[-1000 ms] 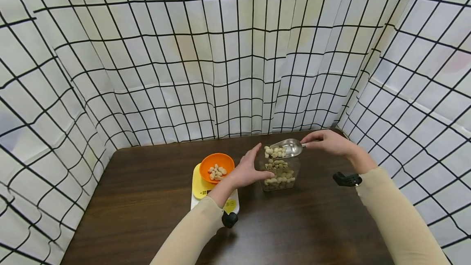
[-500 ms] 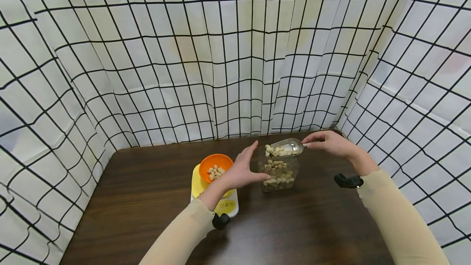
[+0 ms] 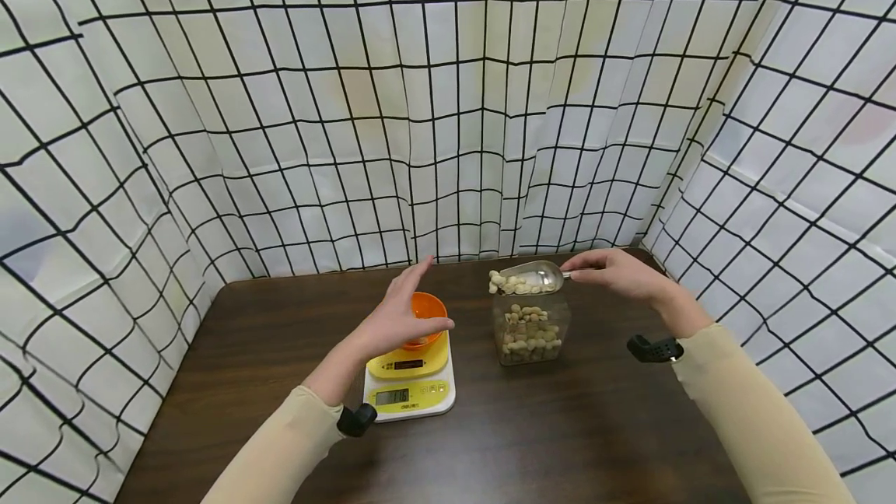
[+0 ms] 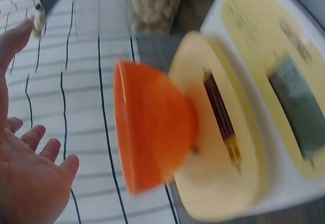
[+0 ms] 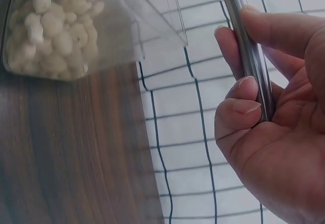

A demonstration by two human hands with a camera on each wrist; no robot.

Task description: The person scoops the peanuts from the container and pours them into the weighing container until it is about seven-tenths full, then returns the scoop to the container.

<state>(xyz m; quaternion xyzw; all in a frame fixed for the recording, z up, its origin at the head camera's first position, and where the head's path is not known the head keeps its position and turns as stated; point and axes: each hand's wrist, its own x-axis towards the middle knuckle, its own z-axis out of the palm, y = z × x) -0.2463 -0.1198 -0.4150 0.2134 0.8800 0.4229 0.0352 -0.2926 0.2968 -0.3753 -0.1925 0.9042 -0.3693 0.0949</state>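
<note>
My right hand [image 3: 607,271] grips the handle of a metal scoop [image 3: 547,274]; in the right wrist view its fingers wrap round the steel handle [image 5: 249,51]. Peanuts [image 3: 512,284] lie in the scoop, which is held level over the clear plastic container [image 3: 532,329]. More peanuts fill the lower part of that container. My left hand [image 3: 393,319] hovers over the orange bowl [image 3: 432,306], thumb and fingers spread, holding nothing. The bowl stands on a yellow and white kitchen scale [image 3: 427,391], and the hand hides most of what is in it from the head view.
A dark wooden table [image 3: 280,348] bears everything. White curtains with a black grid pattern [image 3: 448,138] close off its back and both sides. The scale's display [image 3: 393,397] is lit with digits. The container stands to the right of the scale.
My left hand has left the container's side and moved left over the bowl, uncovering the scale's display. The loaded scoop has shifted slightly left in my right hand.
</note>
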